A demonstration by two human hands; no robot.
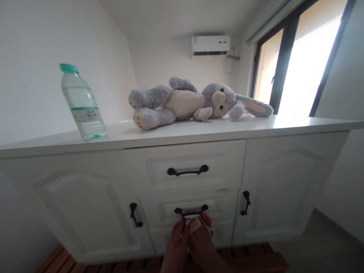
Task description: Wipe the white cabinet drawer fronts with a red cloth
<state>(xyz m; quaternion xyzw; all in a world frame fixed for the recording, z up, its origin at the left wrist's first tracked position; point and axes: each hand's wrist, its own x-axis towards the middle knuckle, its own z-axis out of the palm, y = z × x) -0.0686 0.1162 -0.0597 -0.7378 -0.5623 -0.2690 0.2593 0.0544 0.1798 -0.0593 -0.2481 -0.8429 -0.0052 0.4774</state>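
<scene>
My left hand (176,248) and my right hand (204,248) meet at the bottom centre, just below the black handle of the lower drawer (191,211). Between their fingers they hold a small red and white object (203,221); too little of it shows to tell what it is. Both hands are in front of the white cabinet (93,212). On its top lies a grey and cream plush rabbit (187,102) on its back. A clear water bottle (82,104) with a green cap stands at the left.
The upper drawer has a black handle (187,171), and doors with black handles flank the drawers on the left (134,215) and right (245,203). Wooden slats (250,259) lie on the floor below. An air conditioner (210,45) hangs on the far wall, with a window (298,60) at the right.
</scene>
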